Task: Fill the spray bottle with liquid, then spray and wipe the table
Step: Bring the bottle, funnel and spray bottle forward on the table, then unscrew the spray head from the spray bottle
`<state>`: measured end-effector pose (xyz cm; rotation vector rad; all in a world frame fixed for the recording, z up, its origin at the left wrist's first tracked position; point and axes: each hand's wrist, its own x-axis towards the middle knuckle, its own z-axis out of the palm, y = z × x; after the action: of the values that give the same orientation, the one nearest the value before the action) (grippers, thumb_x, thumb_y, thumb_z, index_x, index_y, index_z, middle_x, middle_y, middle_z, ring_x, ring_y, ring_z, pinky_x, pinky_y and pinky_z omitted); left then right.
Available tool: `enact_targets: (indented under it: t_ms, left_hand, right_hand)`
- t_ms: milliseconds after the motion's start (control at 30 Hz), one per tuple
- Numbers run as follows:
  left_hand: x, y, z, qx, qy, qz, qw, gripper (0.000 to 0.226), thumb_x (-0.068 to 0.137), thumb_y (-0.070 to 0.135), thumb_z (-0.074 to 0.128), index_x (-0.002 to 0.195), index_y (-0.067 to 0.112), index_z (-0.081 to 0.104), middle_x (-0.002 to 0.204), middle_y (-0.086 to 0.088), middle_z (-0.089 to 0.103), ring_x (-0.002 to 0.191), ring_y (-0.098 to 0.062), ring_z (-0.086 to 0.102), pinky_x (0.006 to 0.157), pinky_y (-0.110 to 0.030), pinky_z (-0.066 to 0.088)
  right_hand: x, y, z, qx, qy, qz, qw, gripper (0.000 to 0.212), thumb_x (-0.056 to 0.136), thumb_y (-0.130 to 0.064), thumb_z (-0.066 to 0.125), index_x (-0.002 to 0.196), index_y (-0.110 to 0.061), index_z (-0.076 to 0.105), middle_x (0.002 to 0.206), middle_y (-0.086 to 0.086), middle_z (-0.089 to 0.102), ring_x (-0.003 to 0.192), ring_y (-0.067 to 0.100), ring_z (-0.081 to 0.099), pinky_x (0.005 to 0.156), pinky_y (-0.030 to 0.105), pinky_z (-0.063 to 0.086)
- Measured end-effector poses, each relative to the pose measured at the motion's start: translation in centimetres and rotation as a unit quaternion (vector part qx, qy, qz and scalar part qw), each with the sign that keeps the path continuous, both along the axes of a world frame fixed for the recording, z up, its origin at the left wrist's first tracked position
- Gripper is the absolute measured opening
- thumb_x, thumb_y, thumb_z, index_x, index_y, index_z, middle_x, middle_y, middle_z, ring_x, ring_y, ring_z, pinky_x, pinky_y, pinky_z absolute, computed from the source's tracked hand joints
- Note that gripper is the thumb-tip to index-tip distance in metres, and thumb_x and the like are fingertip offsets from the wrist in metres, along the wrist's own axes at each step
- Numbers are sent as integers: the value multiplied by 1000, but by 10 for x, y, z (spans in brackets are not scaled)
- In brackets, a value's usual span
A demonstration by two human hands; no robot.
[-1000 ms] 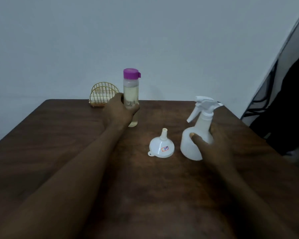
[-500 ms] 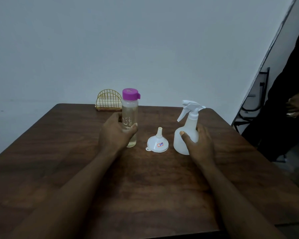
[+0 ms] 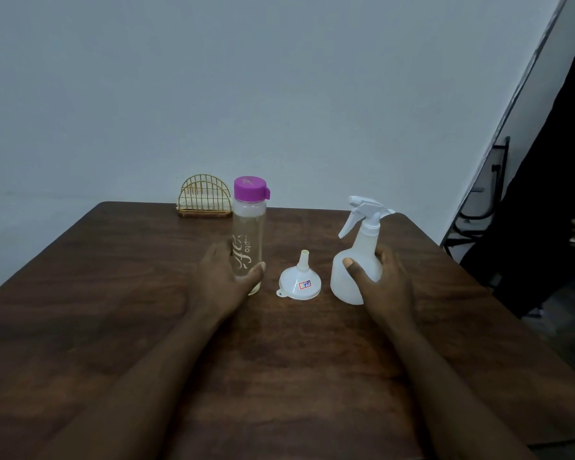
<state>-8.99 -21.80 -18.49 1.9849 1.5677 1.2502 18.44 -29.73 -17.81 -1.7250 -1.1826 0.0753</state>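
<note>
A clear bottle (image 3: 249, 227) with a purple cap and pale liquid stands upright on the dark wooden table (image 3: 107, 293). My left hand (image 3: 219, 283) wraps its lower part, thumb on the right side and fingers on the left. A white funnel (image 3: 299, 283) lies mouth-down, spout up, between the two bottles, and neither hand touches it. The white spray bottle (image 3: 344, 287) with its trigger head stands to the right. My right hand (image 3: 384, 287) holds its body, thumb on the front and fingers behind.
A gold wire napkin holder (image 3: 204, 197) with white napkins sits at the table's far edge against the wall. A person in dark clothes (image 3: 545, 200) stands at the right beside a black chair (image 3: 482, 207).
Both hands have drawn the clear bottle and the spray bottle closer to me on the table. The funnel has stayed where it was. The camera has tilted up and back.
</note>
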Motion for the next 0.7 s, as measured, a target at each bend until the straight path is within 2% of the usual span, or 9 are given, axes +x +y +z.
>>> enact_targets:
  t_ms: [133, 233, 367, 433, 533, 600, 700]
  left_hand:
    - [-5, 4, -3, -22, -18, -34, 999, 72, 73, 79, 68, 129, 35, 59, 119, 11, 65, 103, -9, 62, 88, -42, 57]
    - [-5, 4, -1, -16, -31, -30, 999, 63, 71, 82, 68, 116, 39, 60, 109, 15, 67, 96, -6, 63, 83, -42, 58]
    - [-4, 4, 0, 4, -45, -30, 999, 60, 71, 82, 69, 110, 37, 62, 99, 17, 67, 90, -3, 63, 77, -37, 57]
    - [-3, 4, 1, 6, -62, -40, 997, 64, 73, 81, 70, 117, 36, 59, 105, 18, 67, 93, -1, 64, 78, -32, 57]
    - [-3, 2, 4, 4, -94, -45, 995, 85, 72, 80, 72, 138, 31, 51, 121, 14, 67, 102, -5, 65, 86, -32, 57]
    - [-4, 0, 6, 3, -109, -42, 993, 90, 69, 80, 71, 140, 29, 50, 125, 10, 67, 104, -9, 66, 89, -35, 59]
    - [-5, -1, 8, 6, -109, -50, 993, 78, 71, 74, 77, 131, 29, 53, 117, 11, 69, 99, -7, 67, 84, -37, 60]
  right_hand:
    - [1, 2, -2, 10, -4, 3, 1000, 70, 84, -52, 81, 138, -21, 51, 137, 2, 60, 112, 16, 57, 89, 33, 53]
    - [3, 1, -1, 49, -2, 16, 999, 77, 80, -58, 81, 141, -24, 47, 139, 1, 58, 113, 15, 57, 85, 29, 51]
    - [3, -3, 6, 117, -15, 0, 993, 88, 74, -74, 67, 140, -19, 48, 139, 4, 57, 121, 20, 58, 93, 39, 55]
    - [3, -5, 8, 158, -31, -17, 987, 80, 78, -69, 68, 135, -16, 51, 133, 3, 58, 119, 19, 57, 93, 38, 53]
    - [1, -7, 11, 209, -46, -47, 976, 66, 83, -63, 69, 126, -16, 54, 120, 2, 59, 106, 18, 58, 82, 32, 52]
    - [-4, -8, 14, 239, -69, -53, 967, 57, 86, -56, 70, 120, -14, 54, 113, 2, 59, 98, 17, 57, 76, 26, 49]
    - [-20, -9, 18, 276, -123, -22, 953, 45, 89, -41, 73, 114, -8, 55, 107, -2, 56, 90, 14, 54, 76, 26, 47]
